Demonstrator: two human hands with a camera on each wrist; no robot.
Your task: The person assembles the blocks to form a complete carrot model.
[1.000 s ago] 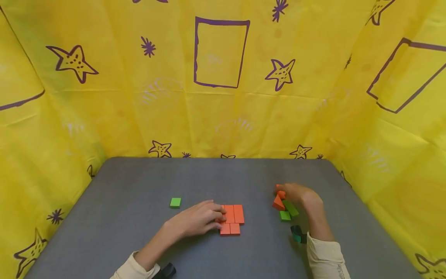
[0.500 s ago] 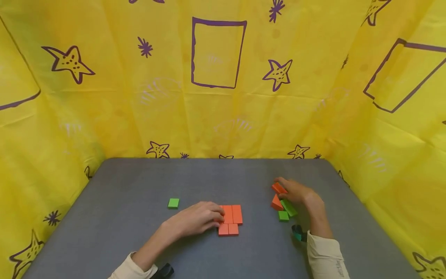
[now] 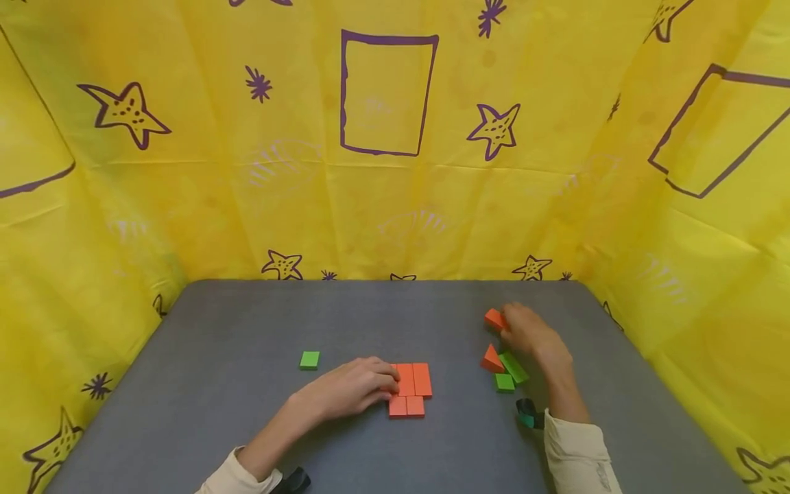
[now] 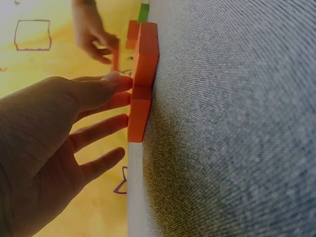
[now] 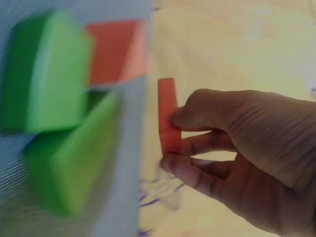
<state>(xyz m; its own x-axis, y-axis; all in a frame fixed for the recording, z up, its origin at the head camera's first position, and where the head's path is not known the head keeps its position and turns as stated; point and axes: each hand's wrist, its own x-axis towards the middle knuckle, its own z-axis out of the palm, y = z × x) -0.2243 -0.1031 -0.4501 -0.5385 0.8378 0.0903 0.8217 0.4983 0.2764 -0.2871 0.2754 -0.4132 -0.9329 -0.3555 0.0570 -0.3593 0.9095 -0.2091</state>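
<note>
Several flat orange blocks (image 3: 422, 379) lie side by side in the middle of the table, two small orange squares (image 3: 407, 407) along their near edge. My left hand (image 3: 354, 387) rests at their left side and hides part of that side. In the left wrist view its fairly straight fingers (image 4: 101, 133) reach the edge of the orange blocks (image 4: 147, 54). My right hand (image 3: 532, 336) pinches an orange block (image 3: 495, 319) between thumb and fingers, beyond the pile at the right. The right wrist view shows this held orange block (image 5: 169, 116) above the table.
Below my right hand lie an orange triangular block (image 3: 492, 359), a long green block (image 3: 514, 368) and a small green square block (image 3: 504, 383). Another green square (image 3: 310, 360) lies left of the middle. Yellow patterned cloth (image 3: 395, 219) walls the grey table (image 3: 247, 322) at the back and sides.
My right hand has picked the orange block out of the pile and moved it away towards the back. My left hand has stayed at the orange blocks.
</note>
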